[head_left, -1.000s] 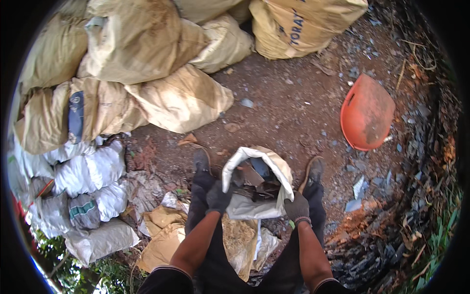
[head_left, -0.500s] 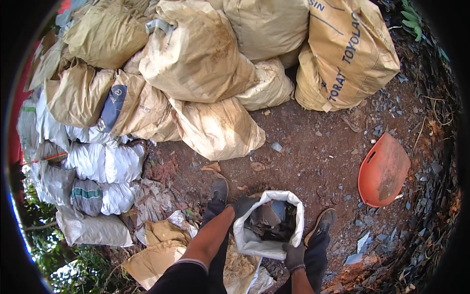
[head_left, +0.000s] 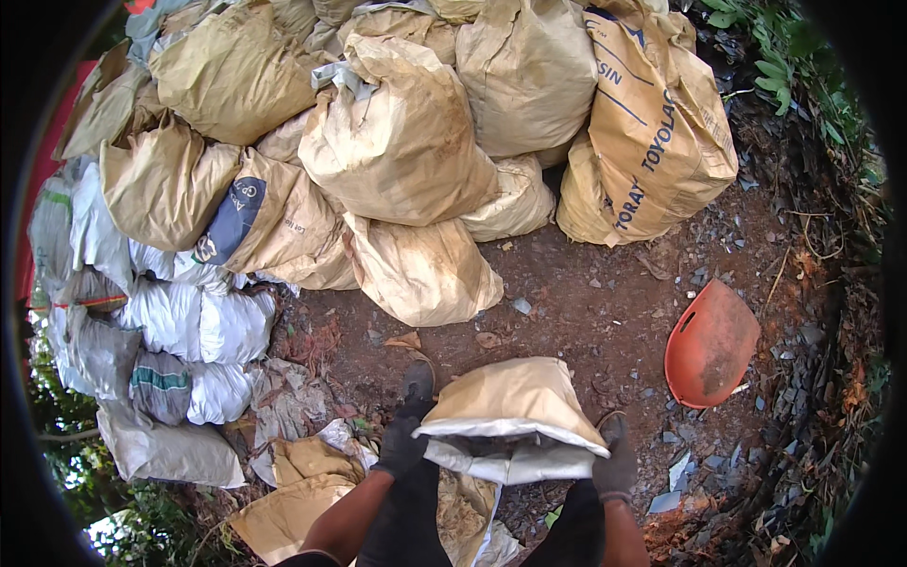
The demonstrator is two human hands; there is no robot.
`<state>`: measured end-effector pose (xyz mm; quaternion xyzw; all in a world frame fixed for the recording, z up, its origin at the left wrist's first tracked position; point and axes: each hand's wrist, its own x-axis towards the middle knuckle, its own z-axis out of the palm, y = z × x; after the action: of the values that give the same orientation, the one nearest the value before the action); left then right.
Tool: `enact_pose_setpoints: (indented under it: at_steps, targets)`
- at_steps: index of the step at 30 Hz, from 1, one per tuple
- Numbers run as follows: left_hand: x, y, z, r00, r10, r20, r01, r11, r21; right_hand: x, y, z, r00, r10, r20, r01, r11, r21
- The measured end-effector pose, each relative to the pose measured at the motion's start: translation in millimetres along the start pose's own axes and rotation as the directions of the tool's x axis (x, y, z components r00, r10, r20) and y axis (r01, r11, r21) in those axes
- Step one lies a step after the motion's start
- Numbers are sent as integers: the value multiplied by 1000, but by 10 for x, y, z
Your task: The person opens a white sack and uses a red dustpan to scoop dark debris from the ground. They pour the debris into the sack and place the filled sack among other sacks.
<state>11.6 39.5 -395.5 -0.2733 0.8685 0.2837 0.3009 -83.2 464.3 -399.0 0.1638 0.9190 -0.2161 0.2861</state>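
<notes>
Between my feet stands a brown sack (head_left: 515, 392) with a white inner lining, its mouth pulled wide into a narrow slit facing me. At the left corner of the rim, my left hand (head_left: 402, 446) in a dark glove is closed on the sack. My right hand (head_left: 616, 469), gloved too, grips the opposite corner. Inside the mouth it is dark, and I cannot make out the contents.
Full brown sacks (head_left: 397, 142) are piled ahead, with white and grey sacks (head_left: 236, 326) stacked at the left. An orange-red scoop-like pan (head_left: 713, 345) lies on the dirt to the right, near grey shards (head_left: 664, 503). Flattened brown sacking (head_left: 293, 510) lies by my left leg.
The sack's round opening has been stretched into a flat slit, so its contents are hidden and its brown outside shows. My hands have moved farther apart.
</notes>
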Motion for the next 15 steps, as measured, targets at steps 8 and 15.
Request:
enact_pose_setpoints:
  at_steps: [8, 15]
  targets:
    - [1085, -582, 1213, 916, -264, -303, -2, 751, -660, 1205, -257, 889, 953, -64, 296, 72, 997, -17]
    - [286, -513, 1773, 944, -220, 246, 329, 613, -718, 1488, -272, 1061, 721, -254, 645, 91, 957, 275]
